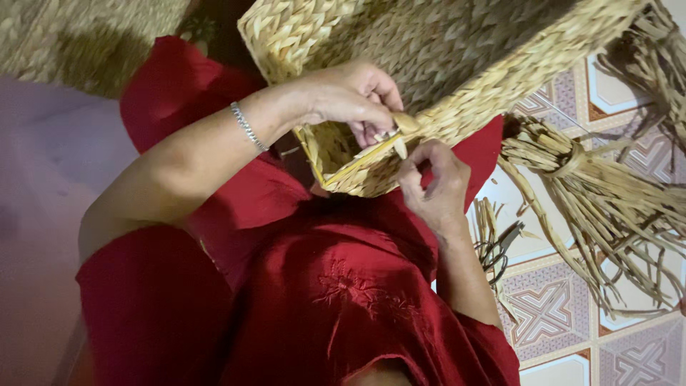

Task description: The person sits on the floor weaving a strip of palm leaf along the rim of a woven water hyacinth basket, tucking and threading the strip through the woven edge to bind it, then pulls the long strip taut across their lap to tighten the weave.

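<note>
On the person's lap, over red cloth [336, 286], sits the big woven basket [457, 64], tilted, its open corner toward the body. Biggest risk: the basket is propped only on the knees w/ both hands busy at the rim, so it could slide toward the tiled floor [564, 314] if a pull goes sideways. Next: the bundle of dried straw [600, 193] lies just beside on the floor, tied at one end; loose ends splay out and could snag or scatter if a foot or the basket knocks it. Smaller: the left hand [354, 96] is closed narrow, pinching a straw strand [406, 123] at the rim corner; the right hand [432, 182] is curled just below, fingertips on the same strand. Tugging too hard prob. snaps the dry fibre or loosens the weave there.

Hard to make out: the basket's far side is cut off at the top edge; inside is in shadow. Dark scissors-like thing [496, 250] by the right forearm is partly hidden, can't tell for sure. Top-left mat [86, 36] is blurred.
</note>
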